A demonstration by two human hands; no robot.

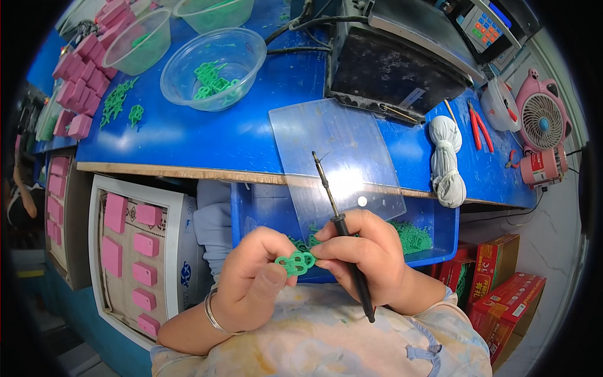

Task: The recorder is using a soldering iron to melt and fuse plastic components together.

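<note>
My left hand (251, 279) is closed, with thumb and fingers pinching a small green openwork piece (296, 264) made of joined rings. My right hand (370, 254) grips a soldering iron (359, 286) with a black handle. Its thin metal tip points up and away from me, over a clear sheet (370, 141). The right thumb and fingertips also meet the right edge of the green piece. Below the table edge, a blue tray (447, 245) holds many loose green bits (411, 237), partly hidden behind my hands.
Clear bowls (166, 88) with green pieces stand at the far left, near stacked pink blocks (81, 94). A black box-shaped machine (389, 75) sits at the back. To the right are a grey-white cloth bundle (446, 160), red pliers (480, 129), a pink fan (543, 116) and red cartons (505, 308).
</note>
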